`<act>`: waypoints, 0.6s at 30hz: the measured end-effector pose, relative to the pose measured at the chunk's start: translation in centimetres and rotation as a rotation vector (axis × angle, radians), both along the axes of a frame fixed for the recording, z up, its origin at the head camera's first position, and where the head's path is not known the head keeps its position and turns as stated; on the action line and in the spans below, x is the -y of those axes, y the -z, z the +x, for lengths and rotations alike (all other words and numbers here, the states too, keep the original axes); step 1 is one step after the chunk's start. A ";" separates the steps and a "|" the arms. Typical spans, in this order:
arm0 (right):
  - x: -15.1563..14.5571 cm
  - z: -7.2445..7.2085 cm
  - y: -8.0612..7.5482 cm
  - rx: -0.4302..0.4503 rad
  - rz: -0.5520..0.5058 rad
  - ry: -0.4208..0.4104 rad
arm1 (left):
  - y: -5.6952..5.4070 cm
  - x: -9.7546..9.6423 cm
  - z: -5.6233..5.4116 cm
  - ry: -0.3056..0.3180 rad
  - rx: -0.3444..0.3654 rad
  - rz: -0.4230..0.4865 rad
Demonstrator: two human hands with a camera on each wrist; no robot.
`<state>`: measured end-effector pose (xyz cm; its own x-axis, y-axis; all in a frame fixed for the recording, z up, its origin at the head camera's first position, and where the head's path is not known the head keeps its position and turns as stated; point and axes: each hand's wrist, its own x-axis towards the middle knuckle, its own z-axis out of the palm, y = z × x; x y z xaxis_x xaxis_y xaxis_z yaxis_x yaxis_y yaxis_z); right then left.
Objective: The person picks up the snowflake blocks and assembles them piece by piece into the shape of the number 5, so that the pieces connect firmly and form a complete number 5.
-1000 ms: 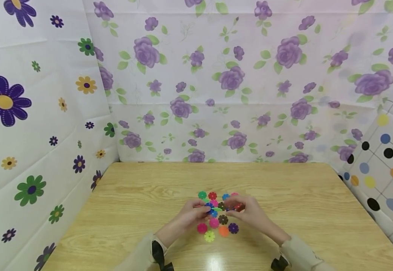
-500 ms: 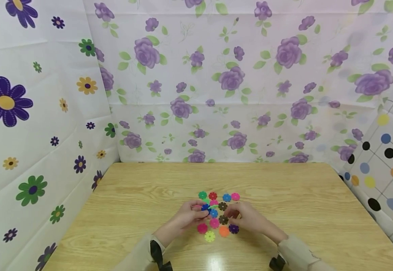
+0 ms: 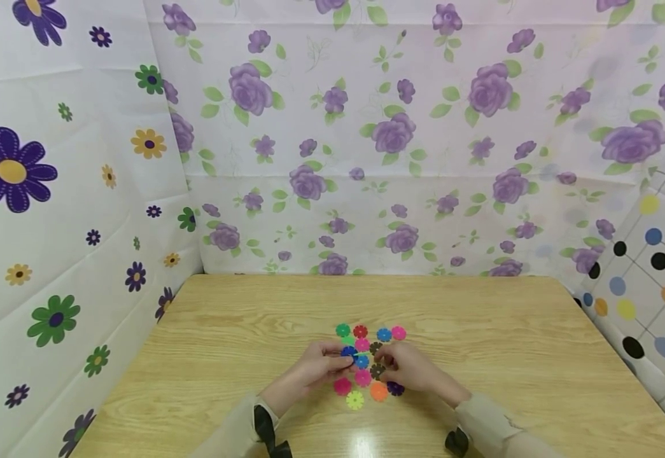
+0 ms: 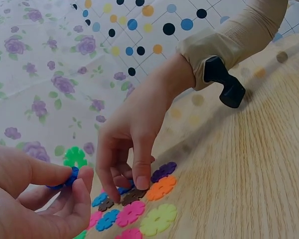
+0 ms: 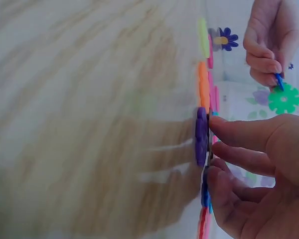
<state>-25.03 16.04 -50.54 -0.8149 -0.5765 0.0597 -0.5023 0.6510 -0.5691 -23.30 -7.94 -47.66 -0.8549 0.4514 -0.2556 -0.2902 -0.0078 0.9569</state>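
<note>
My left hand (image 3: 322, 365) pinches a dark blue flower-shaped plastic disc (image 3: 348, 351) between thumb and fingers, above the pile. A bright green notched disc (image 5: 284, 98) is joined to that blue one at an angle, standing out from the fingers. Over the right part of the pile, my right hand (image 3: 415, 369) reaches down with curled fingers. Its thumb and fingertips are at the edges of a brown flower disc (image 4: 134, 195) on the table. A purple disc (image 5: 201, 137) and an orange disc (image 4: 161, 188) lie close by the right thumb.
Several loose flower discs lie around the hands on the wooden table (image 3: 240, 318), among them a yellow disc (image 3: 355, 400), a red disc (image 3: 360, 331) and a pink disc (image 3: 398, 333). A floral cloth (image 3: 321, 127) hangs behind the table.
My right hand has moved from the back right of the discs down and slightly left to the brown disc. The left hand, still holding the joined discs, has shifted slightly left.
</note>
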 end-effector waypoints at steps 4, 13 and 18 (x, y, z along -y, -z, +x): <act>0.5 -0.1 0.1 0.000 0.004 0.008 | 0.1 0.1 -0.1 0.002 0.002 0.003; 0.8 0.1 0.3 0.019 -0.031 0.006 | 0.5 0.1 -0.3 -0.020 -0.029 -0.028; 0.7 0.3 0.5 0.034 -0.107 0.001 | 0.7 0.0 -0.2 -0.038 -0.139 -0.064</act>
